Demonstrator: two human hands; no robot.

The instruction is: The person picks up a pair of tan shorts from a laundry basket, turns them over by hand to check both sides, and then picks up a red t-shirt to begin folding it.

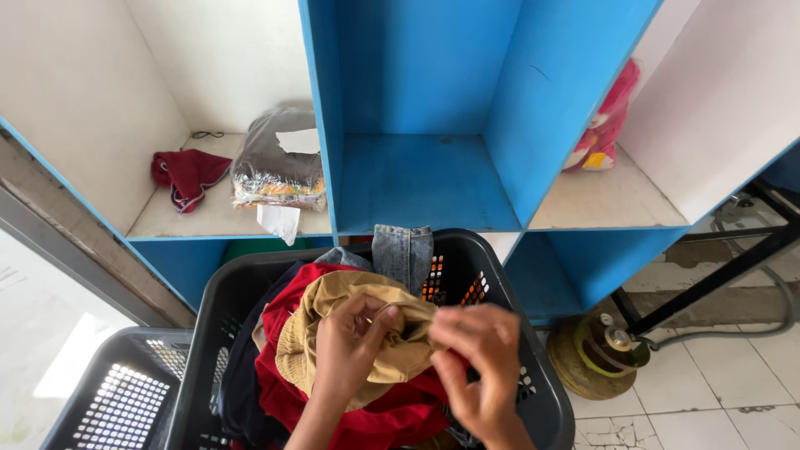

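Observation:
A dark plastic laundry basket (492,258) full of clothes stands in front of me. On top lies a tan knitted garment (333,300) over red cloth (392,412), with blue jeans (402,252) hanging over the far rim. My left hand (346,350) grips a fold of the tan garment. My right hand (475,358) pinches the same garment's edge from the right, slightly blurred.
Behind the basket is a blue and white cubby shelf (421,179). Its left compartment holds a dark red cloth (187,173) and a plastic-wrapped bundle (279,162); the right one holds a pink bag (604,125). A second basket (117,400) sits at lower left. A gas cylinder (596,354) stands on the tiled floor at right.

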